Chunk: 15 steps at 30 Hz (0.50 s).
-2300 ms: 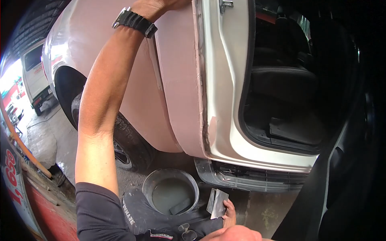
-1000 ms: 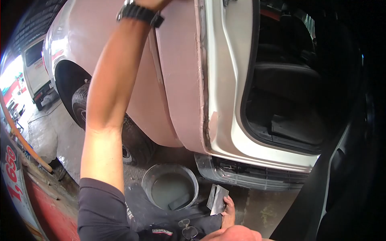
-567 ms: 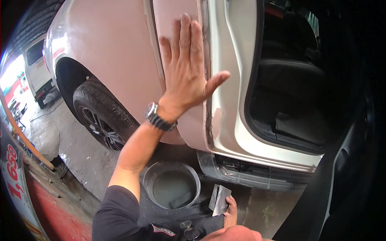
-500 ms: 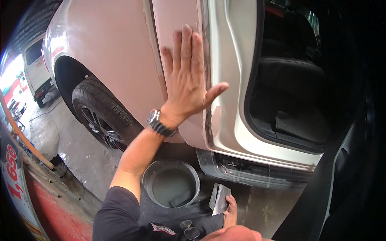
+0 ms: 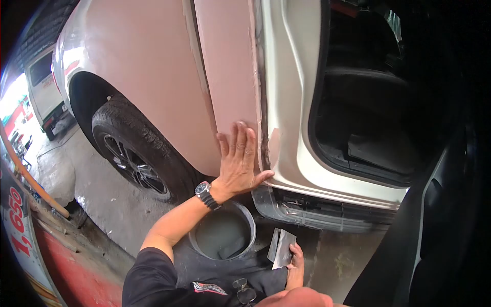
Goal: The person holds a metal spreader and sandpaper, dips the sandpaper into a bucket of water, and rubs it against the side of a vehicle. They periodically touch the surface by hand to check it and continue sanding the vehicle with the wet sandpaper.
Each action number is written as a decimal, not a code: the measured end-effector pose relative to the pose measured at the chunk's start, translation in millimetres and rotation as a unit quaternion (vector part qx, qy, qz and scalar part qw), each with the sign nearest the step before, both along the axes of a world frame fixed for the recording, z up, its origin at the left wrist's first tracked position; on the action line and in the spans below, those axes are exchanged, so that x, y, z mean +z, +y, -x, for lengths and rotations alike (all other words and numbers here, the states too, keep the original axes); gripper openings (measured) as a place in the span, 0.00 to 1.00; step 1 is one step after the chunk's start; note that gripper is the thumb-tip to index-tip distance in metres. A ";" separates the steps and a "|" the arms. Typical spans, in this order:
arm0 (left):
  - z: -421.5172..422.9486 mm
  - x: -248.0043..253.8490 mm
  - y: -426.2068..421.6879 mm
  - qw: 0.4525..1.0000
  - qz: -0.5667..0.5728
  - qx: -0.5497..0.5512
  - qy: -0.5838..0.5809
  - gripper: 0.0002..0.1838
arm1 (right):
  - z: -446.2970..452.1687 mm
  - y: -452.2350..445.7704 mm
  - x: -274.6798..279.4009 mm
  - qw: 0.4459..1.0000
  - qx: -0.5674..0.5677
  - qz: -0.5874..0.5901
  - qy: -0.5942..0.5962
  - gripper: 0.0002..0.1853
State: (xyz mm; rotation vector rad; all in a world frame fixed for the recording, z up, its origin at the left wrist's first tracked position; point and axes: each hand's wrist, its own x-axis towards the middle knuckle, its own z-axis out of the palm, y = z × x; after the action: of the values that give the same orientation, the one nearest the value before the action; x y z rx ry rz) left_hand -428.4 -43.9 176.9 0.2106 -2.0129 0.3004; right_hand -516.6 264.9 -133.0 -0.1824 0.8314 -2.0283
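Note:
My left hand (image 5: 238,165), a watch (image 5: 206,195) on its wrist, lies flat with fingers apart on the lower part of the pinkish-coated door panel (image 5: 230,66). Its thumb points right, over the panel's lower edge beside the white door frame (image 5: 291,117). Low in the view, my right hand (image 5: 295,262) is closed around grey flat pieces (image 5: 283,248), which stand upright with a gap between them. Left of them is a round bucket (image 5: 252,236) of murky water, with a dark block inside; my left forearm partly covers its rim.
A wheel (image 5: 134,161) is at the left under the pinkish body panel. The open doorway shows a dark seat (image 5: 365,97). A side step (image 5: 332,217) runs below the sill. A red board (image 5: 69,261) with numbers and an orange pole (image 5: 38,189) are at lower left.
My left hand has come down the door panel from the top of the view to its lower end, palm still flat. My right hand keeps holding the grey pieces at nearly the same place.

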 end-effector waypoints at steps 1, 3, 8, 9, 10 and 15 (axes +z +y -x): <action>-1.2 3.4 -2.7 1.000 -0.003 -0.002 0.011 0.63 | 0.5 -0.5 0.0 1.000 0.002 0.001 -0.001 0.24; 2.3 49.9 -15.9 0.999 0.010 0.007 0.038 0.62 | -0.5 -0.9 3.6 1.000 0.008 0.001 -0.003 0.23; 13.7 200.8 -29.2 0.981 0.129 0.051 0.138 0.59 | 1.6 -2.7 -0.1 1.000 0.001 -0.002 -0.008 0.23; 14.6 232.2 -29.6 0.979 0.132 0.034 0.153 0.58 | 0.3 -2.4 0.0 1.000 -0.001 -0.001 -0.011 0.24; 14.7 262.9 -28.7 0.977 0.133 0.017 0.168 0.57 | 0.5 -2.6 -0.5 1.000 -0.001 -0.003 -0.009 0.24; 48.3 396.4 -82.3 0.787 0.381 0.327 0.360 0.58 | 0.4 -4.1 -2.6 1.000 -0.010 -0.010 -0.017 0.23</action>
State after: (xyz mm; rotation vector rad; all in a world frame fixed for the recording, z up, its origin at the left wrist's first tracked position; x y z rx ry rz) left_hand -476.7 -126.1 573.3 0.4232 -0.8826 1.2383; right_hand -517.0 260.8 -135.7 -0.1287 0.8359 -2.0353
